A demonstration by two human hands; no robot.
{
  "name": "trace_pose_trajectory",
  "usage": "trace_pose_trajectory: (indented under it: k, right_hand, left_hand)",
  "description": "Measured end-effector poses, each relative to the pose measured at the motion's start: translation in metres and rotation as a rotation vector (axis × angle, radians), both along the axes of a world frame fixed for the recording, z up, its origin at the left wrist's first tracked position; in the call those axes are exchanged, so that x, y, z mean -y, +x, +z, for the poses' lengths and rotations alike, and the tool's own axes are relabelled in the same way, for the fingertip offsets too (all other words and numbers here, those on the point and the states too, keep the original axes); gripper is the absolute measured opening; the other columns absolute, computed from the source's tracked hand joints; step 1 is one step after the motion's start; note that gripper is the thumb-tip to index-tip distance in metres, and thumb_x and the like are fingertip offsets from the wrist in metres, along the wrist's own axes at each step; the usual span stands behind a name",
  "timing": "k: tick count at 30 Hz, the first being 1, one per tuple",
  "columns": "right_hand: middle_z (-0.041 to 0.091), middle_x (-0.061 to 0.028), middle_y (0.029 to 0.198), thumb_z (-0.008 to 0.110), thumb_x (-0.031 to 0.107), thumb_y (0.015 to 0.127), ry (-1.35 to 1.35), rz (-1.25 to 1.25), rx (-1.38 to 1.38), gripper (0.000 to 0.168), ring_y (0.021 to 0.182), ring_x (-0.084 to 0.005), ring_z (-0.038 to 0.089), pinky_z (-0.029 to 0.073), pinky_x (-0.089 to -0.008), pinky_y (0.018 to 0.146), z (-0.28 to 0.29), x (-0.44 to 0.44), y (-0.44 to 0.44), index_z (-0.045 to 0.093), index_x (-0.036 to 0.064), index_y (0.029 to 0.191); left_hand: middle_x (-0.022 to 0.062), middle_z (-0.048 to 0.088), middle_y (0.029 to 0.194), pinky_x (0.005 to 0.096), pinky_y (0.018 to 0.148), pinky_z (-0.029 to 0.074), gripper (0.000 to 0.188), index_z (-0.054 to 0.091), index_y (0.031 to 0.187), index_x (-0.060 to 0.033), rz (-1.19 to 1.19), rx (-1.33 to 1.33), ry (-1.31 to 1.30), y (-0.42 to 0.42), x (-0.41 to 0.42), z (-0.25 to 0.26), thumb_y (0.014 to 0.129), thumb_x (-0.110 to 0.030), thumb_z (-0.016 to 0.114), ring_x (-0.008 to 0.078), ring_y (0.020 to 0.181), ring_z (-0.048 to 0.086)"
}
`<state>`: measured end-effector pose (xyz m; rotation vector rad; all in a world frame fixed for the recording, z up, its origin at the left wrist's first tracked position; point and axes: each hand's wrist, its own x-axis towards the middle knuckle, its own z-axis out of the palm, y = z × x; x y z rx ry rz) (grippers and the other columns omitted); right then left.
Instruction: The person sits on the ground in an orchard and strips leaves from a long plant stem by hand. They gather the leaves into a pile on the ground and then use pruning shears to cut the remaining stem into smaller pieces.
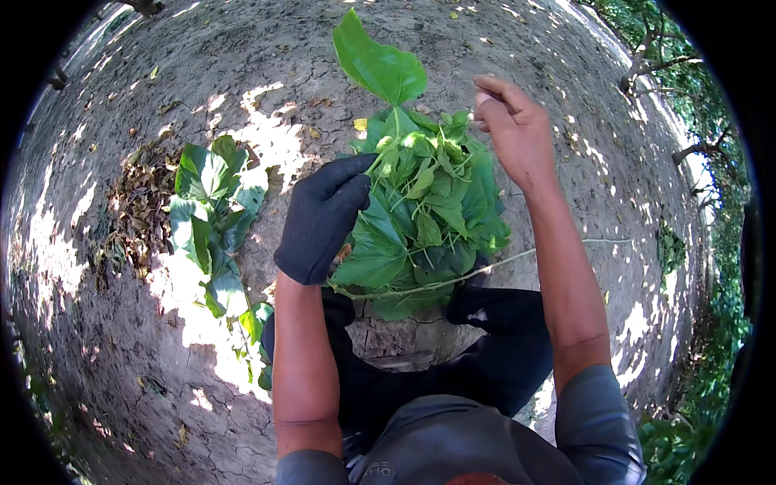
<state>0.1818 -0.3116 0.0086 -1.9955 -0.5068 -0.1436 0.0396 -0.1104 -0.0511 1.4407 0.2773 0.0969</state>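
Note:
My left hand [330, 221], in a black knit glove, pinches a green leafy shoot [395, 130]. One large broad leaf [379, 63] stands out from the shoot's far end. Below the shoot lies a pile of green leaves [427, 209], small curled ones on top of wide ones. My right hand [512, 124] is bare and raised at the right of the pile, with its fingers curled towards the thumb. Whether something small sits between those fingertips is unclear. A long stripped stem [485, 270] crosses the near side of the pile.
Several leafy cuttings [212, 212] lie to the left in dappled sun, beside a heap of dry brown leaves [142, 206]. Cracked bare soil [242, 73] surrounds me. A small wilted green clump [670, 248] is far right, near tree branches [642, 63]. My dark trousers [503, 357] flank the pile's near side.

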Motion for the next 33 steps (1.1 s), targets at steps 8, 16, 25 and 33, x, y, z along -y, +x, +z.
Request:
trace_pose_trajectory:
  k: [8,16,25,33]
  right_hand:
    - [0.061,-0.0149,0.112,0.058,0.006,0.085,-0.675,0.393,0.706,0.026,0.089,-0.0337,0.063,0.053,-0.0373,0.075,-0.013,0.002,-0.033,0.061,0.009,0.111]
    - [0.055,-0.0116,0.082,0.059,0.008,0.084,-0.679,0.375,0.539,0.006,0.071,-0.0324,0.060,0.048,-0.0410,0.057,-0.022,0.013,-0.042,0.055,0.004,0.085]
    - [0.059,-0.0176,0.072,0.056,0.013,0.083,-0.643,0.171,0.264,0.016,0.067,-0.0387,0.060,0.047,-0.0473,0.059,-0.042,0.006,-0.045,0.051,0.001,0.073]
    - [0.058,-0.0223,0.074,0.051,0.017,0.087,-0.618,0.159,-0.064,0.019,0.070,-0.0419,0.058,0.045,-0.0486,0.063,-0.058,0.011,-0.032,0.050,0.000,0.077]
  left_hand:
    - [0.0025,0.063,0.084,0.0242,0.066,0.046,0.029,0.066,0.114,-0.0014,-0.118,0.028,0.096,-0.003,0.011,0.006,0.086,-0.007,0.058,0.0084,0.071,0.054]
    - [0.0036,0.065,0.087,0.0248,0.067,0.047,0.027,0.066,0.110,0.0002,-0.066,-0.015,0.094,-0.002,0.012,0.012,0.086,-0.007,0.059,0.0091,0.073,0.055]
    - [-0.0002,0.061,0.077,0.0213,0.059,0.042,0.025,0.068,0.110,-0.0027,-0.158,0.101,0.116,0.005,0.029,-0.011,0.087,-0.008,0.061,0.0055,0.066,0.051]
    - [0.0059,0.066,0.083,0.0255,0.067,0.047,0.024,0.067,0.108,0.0006,-0.159,0.086,0.235,0.012,0.038,-0.021,0.086,-0.009,0.061,0.0094,0.075,0.057]
